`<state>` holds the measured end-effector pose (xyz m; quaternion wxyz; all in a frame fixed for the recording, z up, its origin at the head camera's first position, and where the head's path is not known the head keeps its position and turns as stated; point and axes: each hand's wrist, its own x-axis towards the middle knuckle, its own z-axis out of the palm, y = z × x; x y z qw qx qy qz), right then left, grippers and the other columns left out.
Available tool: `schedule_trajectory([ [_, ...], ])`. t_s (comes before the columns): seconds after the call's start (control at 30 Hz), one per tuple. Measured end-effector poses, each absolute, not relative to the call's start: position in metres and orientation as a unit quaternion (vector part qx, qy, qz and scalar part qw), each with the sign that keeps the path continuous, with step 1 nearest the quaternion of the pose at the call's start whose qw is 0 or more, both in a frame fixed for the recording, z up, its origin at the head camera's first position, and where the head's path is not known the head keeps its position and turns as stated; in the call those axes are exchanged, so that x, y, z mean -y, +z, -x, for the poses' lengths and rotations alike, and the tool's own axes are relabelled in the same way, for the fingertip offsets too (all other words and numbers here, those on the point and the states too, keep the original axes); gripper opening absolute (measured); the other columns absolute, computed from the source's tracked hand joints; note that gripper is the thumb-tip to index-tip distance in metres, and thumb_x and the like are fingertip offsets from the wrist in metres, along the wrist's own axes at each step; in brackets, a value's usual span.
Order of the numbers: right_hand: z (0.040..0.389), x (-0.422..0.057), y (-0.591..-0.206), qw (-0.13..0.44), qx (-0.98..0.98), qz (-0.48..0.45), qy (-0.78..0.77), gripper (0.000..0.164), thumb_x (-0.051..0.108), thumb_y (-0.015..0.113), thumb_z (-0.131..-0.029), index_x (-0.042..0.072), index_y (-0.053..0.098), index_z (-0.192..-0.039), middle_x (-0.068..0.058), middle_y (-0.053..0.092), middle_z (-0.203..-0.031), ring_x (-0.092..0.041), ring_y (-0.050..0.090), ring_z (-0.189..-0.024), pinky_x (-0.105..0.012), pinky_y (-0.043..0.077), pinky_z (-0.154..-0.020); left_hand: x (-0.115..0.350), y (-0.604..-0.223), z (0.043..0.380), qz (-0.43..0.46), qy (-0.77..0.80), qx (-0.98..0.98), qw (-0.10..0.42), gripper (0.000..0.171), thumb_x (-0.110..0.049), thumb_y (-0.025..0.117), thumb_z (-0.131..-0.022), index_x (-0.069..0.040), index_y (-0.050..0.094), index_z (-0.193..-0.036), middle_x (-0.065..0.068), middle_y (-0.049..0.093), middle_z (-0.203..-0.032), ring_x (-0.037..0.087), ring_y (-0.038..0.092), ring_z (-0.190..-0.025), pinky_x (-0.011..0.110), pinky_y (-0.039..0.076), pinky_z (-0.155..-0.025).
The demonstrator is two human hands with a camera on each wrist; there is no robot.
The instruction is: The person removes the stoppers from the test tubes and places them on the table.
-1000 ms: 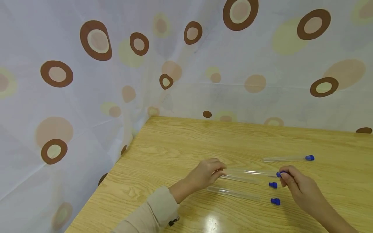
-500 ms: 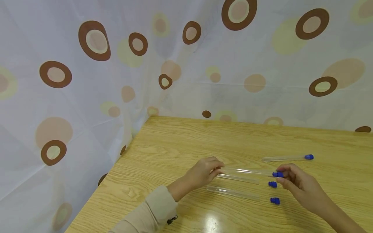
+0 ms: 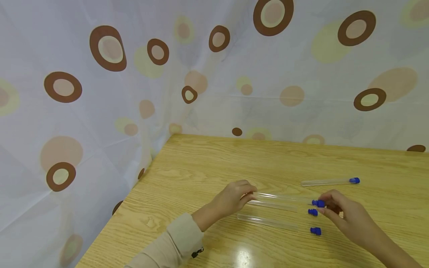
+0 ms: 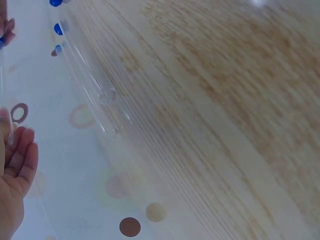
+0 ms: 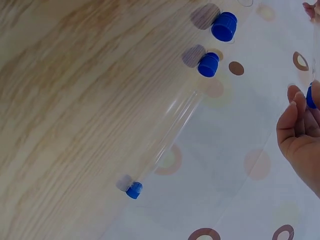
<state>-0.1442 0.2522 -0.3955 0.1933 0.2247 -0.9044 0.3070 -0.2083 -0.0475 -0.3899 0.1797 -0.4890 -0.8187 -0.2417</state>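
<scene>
My left hand [image 3: 231, 199] pinches the left end of a clear test tube [image 3: 279, 196], which points across toward my right hand [image 3: 348, 214]. Between right thumb and fingers sits a blue cap [image 3: 319, 203], its narrow end facing the tube's right end. In the right wrist view that cap [image 5: 311, 95] shows partly behind the thumb. Two more clear tubes lie on the table nearer to me, one just below the held tube [image 3: 273, 206] and one lower down [image 3: 266, 221]. To their right lie two loose blue caps, an upper cap [image 3: 312, 212] and a lower cap [image 3: 315, 231].
Behind the held tube, a tube with a blue cap in its end [image 3: 326, 182] lies on the wooden table [image 3: 207, 160]. A white sheet with brown and beige circles [image 3: 214, 111] hangs along the back and left edges of the table.
The cap in my right hand has shifted slightly left and down, and more of it shows between the fingertips. My left hand stays nearly in place with the tube.
</scene>
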Motion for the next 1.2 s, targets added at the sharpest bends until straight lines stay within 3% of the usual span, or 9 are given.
schedule_trajectory([
  [0.27, 0.143, -0.252, -0.395, 0.23, 0.902, -0.22, 0.291, 0.02, 0.001, 0.072, -0.077, 0.012, 0.059, -0.088, 0.019, 0.041, -0.069, 0.006, 0.035, -0.059, -0.014, 0.032, -0.047, 0.047, -0.388, 0.208, 0.488, -0.238, 0.819, 0.184, 0.016, -0.004, 0.068, -0.082, 0.003, 0.067, -0.096, 0.01, 0.068, -0.087, 0.013, 0.062, -0.073, 0.009, 0.049, -0.067],
  [0.8, 0.148, -0.253, -0.399, 0.275, 0.893, -0.236, 0.267, 0.021, 0.002, 0.075, -0.072, 0.012, 0.061, -0.084, 0.018, 0.042, -0.07, 0.007, 0.031, -0.061, -0.009, 0.026, -0.048, 0.044, -0.388, 0.211, 0.478, -0.203, 0.833, 0.192, 0.015, -0.012, 0.065, -0.086, -0.001, 0.067, -0.096, 0.005, 0.066, -0.086, 0.01, 0.061, -0.074, 0.006, 0.047, -0.068],
  [1.2, 0.155, -0.253, -0.401, 0.269, 0.895, -0.242, 0.261, 0.023, 0.0, 0.076, -0.071, 0.012, 0.061, -0.084, 0.016, 0.044, -0.07, 0.007, 0.031, -0.061, -0.01, 0.028, -0.048, 0.041, -0.391, 0.217, 0.453, -0.191, 0.851, 0.187, 0.019, -0.016, 0.064, -0.086, -0.003, 0.069, -0.099, 0.006, 0.061, -0.091, 0.01, 0.061, -0.077, 0.005, 0.047, -0.069],
])
